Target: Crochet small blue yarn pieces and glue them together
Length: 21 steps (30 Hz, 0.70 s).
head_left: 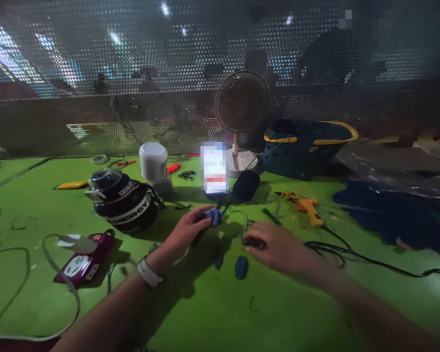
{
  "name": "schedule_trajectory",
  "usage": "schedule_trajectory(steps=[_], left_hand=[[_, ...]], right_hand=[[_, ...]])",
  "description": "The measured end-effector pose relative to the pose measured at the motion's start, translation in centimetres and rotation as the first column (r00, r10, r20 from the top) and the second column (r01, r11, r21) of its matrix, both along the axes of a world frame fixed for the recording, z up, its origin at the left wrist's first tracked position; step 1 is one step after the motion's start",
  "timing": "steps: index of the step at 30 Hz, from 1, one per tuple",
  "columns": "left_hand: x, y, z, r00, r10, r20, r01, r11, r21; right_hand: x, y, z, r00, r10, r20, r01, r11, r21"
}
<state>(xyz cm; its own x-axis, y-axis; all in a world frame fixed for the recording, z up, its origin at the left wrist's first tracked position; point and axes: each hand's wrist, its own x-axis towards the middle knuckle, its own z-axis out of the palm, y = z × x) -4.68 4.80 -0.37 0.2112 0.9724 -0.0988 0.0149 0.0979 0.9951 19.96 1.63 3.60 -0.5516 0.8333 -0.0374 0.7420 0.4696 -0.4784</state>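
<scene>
My left hand (pixel 196 222) pinches a small blue-purple crocheted piece (pixel 214 217) between thumb and fingers, just above the green table. To its right, my right hand (pixel 269 244) is closed, its fingers curled round something dark that I cannot make out. Grey-blue yarn (pixel 246 222) runs beside that hand. Below the hands a dark blue oval crocheted piece (pixel 241 267) lies flat, with a smaller dark piece (pixel 218 262) to its left. Behind them are a dark ball of yarn (pixel 246 186) and a green-handled tool (pixel 269 214) with a thin metal shaft.
A lit phone (pixel 215 168) stands before a fan (pixel 242 105). An orange glue gun (pixel 308 208) trails a cord to the right. At left are a black jug (pixel 122 203) and a maroon power strip (pixel 82 261). A dark basket (pixel 297 156) and blue cloth (pixel 388 215) occupy the right.
</scene>
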Motion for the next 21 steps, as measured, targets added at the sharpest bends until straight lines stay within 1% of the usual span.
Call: schedule_trajectory(steps=[2, 5, 7, 8, 10, 11, 13, 14, 15, 17, 19, 21], left_hand=[[-0.1, -0.1, 0.1, 0.999, 0.01, 0.037, -0.009, 1.0, -0.022], [-0.4, -0.4, 0.6, 0.997, 0.008, 0.074, -0.005, 0.999, -0.043], [-0.7, -0.5, 1.2, 0.996, -0.006, 0.084, 0.011, 0.998, -0.056], [-0.8, -0.6, 1.4, 0.996, -0.022, 0.084, 0.028, 0.997, -0.065], [-1.0, -0.8, 1.8, 0.994, -0.066, 0.086, 0.073, 0.994, -0.083], [-0.9, -0.9, 2.0, 0.992, -0.091, 0.091, 0.099, 0.991, -0.087], [-0.7, -1.0, 2.0, 0.984, -0.137, 0.115, 0.148, 0.985, -0.093], [-0.5, -1.0, 2.0, 0.979, -0.157, 0.129, 0.17, 0.981, -0.096], [-0.3, -1.0, 1.9, 0.975, -0.174, 0.14, 0.189, 0.977, -0.1], [0.1, -1.1, 1.6, 0.971, -0.188, 0.146, 0.205, 0.972, -0.112], [0.4, -1.2, 1.5, 0.972, -0.185, 0.144, 0.204, 0.971, -0.128], [0.7, -1.3, 1.4, 0.972, -0.177, 0.155, 0.201, 0.968, -0.15]], right_hand=[[-0.9, -0.8, -0.3, 0.997, 0.067, 0.046, -0.066, 0.998, -0.021], [-1.6, -1.7, -0.7, 0.99, 0.092, 0.104, -0.088, 0.995, -0.04], [-1.4, -1.8, -0.5, 0.988, 0.121, 0.096, -0.116, 0.992, -0.055], [-1.1, -1.6, -0.2, 0.991, 0.116, 0.069, -0.113, 0.992, -0.056], [-0.2, -1.0, 0.5, 0.999, 0.033, -0.022, -0.034, 0.998, -0.047], [0.3, -0.6, 0.8, 0.996, -0.061, -0.063, 0.059, 0.998, -0.036], [1.2, 0.4, 1.1, 0.97, -0.231, -0.075, 0.229, 0.973, -0.028], [1.6, 0.9, 1.0, 0.962, -0.271, -0.045, 0.269, 0.962, -0.039], [1.8, 1.3, 0.8, 0.96, -0.28, -0.022, 0.278, 0.959, -0.055], [1.9, 1.7, 0.3, 0.967, -0.253, 0.012, 0.253, 0.963, -0.097], [1.8, 1.8, -0.2, 0.976, -0.215, 0.015, 0.216, 0.967, -0.133], [1.8, 1.7, -0.2, 0.98, -0.2, 0.001, 0.198, 0.967, -0.159]])
